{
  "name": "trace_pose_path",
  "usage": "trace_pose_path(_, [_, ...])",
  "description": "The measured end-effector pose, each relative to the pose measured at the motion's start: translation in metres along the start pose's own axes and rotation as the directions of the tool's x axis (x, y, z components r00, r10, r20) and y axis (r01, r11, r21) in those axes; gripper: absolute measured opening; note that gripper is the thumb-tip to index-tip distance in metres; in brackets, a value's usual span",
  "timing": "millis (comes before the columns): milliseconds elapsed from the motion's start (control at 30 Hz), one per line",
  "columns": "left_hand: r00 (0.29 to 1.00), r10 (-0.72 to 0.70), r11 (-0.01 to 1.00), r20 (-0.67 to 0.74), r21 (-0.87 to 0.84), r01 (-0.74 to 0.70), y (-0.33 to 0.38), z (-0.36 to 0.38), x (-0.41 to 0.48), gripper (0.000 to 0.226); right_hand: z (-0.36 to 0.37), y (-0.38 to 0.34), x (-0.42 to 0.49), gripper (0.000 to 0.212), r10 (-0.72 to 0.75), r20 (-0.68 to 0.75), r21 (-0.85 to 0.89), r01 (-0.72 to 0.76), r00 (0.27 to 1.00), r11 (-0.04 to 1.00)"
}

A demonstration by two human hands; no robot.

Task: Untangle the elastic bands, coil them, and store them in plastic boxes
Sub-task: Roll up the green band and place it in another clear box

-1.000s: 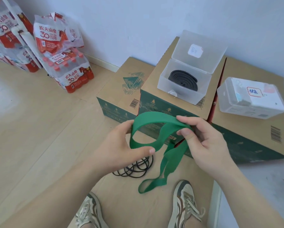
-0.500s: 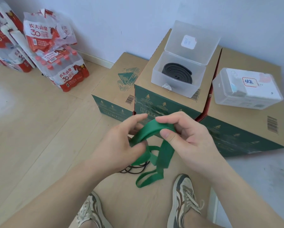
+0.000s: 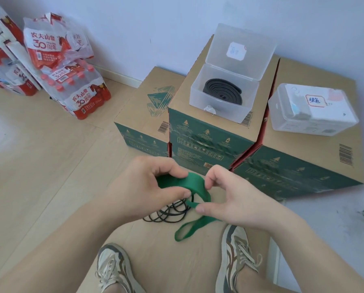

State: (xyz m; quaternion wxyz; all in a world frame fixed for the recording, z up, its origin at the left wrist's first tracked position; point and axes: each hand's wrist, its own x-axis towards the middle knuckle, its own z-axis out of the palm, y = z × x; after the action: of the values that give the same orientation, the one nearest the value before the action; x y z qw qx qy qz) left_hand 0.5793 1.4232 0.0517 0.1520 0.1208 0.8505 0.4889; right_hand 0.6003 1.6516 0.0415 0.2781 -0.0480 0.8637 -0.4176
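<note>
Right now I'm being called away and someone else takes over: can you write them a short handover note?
Hands: the left hand grips the partly wound green band; the right hand pinches the same band, its loose loop trailing down.
Things: the open plastic box on the middle carton holds a coiled black band; the closed plastic box sits on the right carton; thin black bands lie tangled below the hands.
Done: one black band coiled and boxed.
Left: finish the green coil, box it, then the thin black bands.
</note>
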Motion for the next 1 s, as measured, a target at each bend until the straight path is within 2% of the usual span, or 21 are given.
trace_pose_path(100, [0.998, 0.042, 0.999, 0.046, -0.028, -0.041, 0.001, 0.006, 0.0, 0.024, 0.004, -0.007, 0.0, 0.045, -0.133, -0.071, 0.191, 0.144, 0.989, 0.971])
trace_pose_path(167, [0.996, 0.068, 0.997, 0.057, -0.041, -0.065, 0.001, 0.005, 0.0, 0.024, 0.004, -0.008, 0.001, 0.043, -0.158, -0.079, 0.179, 0.17, 0.984, 0.969])
trace_pose_path(267, [0.994, 0.102, 0.995, -0.031, 0.026, -0.101, 0.002, -0.003, 0.001, 0.026, 0.008, -0.004, 0.003, 0.037, -0.175, -0.133, 0.151, 0.195, 0.976, 0.969])
trace_pose_path(333, [0.997, 0.073, 0.993, -0.008, 0.092, -0.072, -0.003, -0.01, 0.004, 0.036, 0.011, -0.005, 0.003, 0.03, -0.233, -0.18, 0.147, 0.26, 0.956, 0.954])
trace_pose_path(400, [0.998, 0.032, 0.98, 0.06, 0.196, -0.044, -0.011, -0.015, 0.005, 0.055, 0.008, -0.004, 0.003, 0.037, -0.257, -0.26, 0.188, 0.31, 0.931, 0.932])
trace_pose_path(500, [0.997, 0.072, 0.952, -0.026, 0.299, -0.061, -0.018, -0.015, 0.005, 0.076, -0.004, 0.001, 0.003, 0.035, -0.187, -0.361, 0.309, 0.307, 0.913, 0.9])
trace_pose_path(600, [0.956, 0.215, 0.956, -0.201, 0.245, -0.163, -0.015, -0.011, 0.006, 0.055, -0.008, 0.005, 0.004, 0.034, -0.161, -0.394, 0.269, 0.281, 0.905, 0.921])
trace_pose_path(700, [0.935, 0.192, 0.971, -0.297, 0.194, -0.138, -0.009, -0.009, 0.005, 0.046, -0.005, 0.01, 0.006, 0.033, -0.129, -0.402, 0.178, 0.216, 0.906, 0.96])
trace_pose_path(833, [0.981, 0.03, 0.999, -0.19, -0.006, -0.031, -0.013, -0.005, 0.009, 0.035, -0.008, 0.011, 0.005, 0.03, -0.111, -0.444, 0.093, 0.169, 0.889, 0.981])
trace_pose_path(933, [0.989, 0.063, 0.993, -0.131, -0.096, -0.076, -0.013, -0.004, 0.011, 0.034, -0.01, 0.012, 0.005, 0.028, -0.1, -0.466, 0.082, 0.156, 0.879, 0.984])
trace_pose_path(1000, [0.99, 0.092, 0.994, -0.11, -0.046, -0.098, -0.013, -0.005, 0.01, 0.048, -0.011, 0.012, 0.005, 0.026, -0.086, -0.462, 0.109, 0.152, 0.883, 0.982])
